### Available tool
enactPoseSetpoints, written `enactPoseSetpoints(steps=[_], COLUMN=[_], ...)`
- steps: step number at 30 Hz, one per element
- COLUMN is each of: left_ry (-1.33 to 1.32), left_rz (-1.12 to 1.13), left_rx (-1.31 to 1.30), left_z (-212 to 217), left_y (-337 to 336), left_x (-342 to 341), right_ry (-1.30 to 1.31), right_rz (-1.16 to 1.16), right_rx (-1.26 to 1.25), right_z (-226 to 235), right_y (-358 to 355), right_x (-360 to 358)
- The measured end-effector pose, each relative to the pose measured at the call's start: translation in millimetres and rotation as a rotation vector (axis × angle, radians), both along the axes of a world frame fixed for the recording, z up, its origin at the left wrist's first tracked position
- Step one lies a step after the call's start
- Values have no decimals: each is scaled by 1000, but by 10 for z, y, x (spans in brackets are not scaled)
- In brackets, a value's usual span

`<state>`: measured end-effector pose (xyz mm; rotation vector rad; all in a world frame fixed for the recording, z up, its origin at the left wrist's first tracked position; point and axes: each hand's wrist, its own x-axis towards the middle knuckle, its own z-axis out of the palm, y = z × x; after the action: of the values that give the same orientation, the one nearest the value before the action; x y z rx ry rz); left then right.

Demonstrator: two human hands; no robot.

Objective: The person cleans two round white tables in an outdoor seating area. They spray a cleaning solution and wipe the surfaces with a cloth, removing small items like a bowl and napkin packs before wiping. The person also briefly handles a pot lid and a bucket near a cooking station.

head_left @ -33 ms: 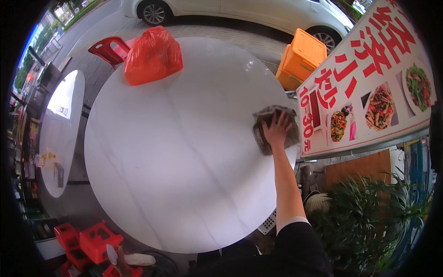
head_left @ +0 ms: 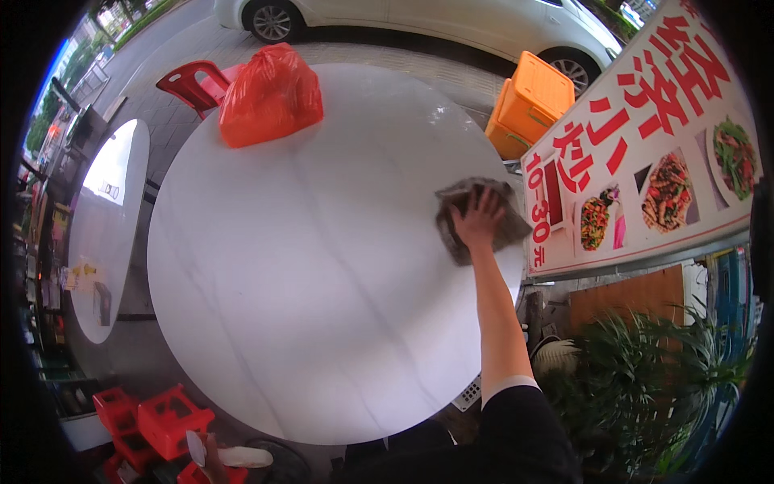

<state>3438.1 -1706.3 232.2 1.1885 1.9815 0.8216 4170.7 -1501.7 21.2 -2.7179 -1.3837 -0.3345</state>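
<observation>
My right hand lies flat with its fingers spread on a grey-brown cloth, pressing it to the right side of a round white marbled table. The cloth is spread out and slightly blurred, its outer edge near the table's rim. Low at the left, beyond the table edge, my left hand is partly in view, closed around a white object with a rounded end. What kind of object it is, I cannot make out.
A red plastic bag stands on the table's far left, before a red chair. Orange crates and a food signboard flank the right side. Red stools sit lower left; leafy plants grow lower right.
My right hand and the cloth have slid slightly left and toward the far side of the table. The left hand stays about where it was.
</observation>
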Motion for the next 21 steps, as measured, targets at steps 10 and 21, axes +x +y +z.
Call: enactPoseSetpoints(steps=[10,21], left_ry=[8,73], left_rz=[81,171], left_rx=[-13,-14], left_z=[54,-47], left_y=[-278,-78], left_x=[-160,-142], right_ry=[313,797], right_rz=[913,778], right_rx=[-43,98], right_z=[426,-1], right_y=[1640,966], right_x=[-3974,-4041])
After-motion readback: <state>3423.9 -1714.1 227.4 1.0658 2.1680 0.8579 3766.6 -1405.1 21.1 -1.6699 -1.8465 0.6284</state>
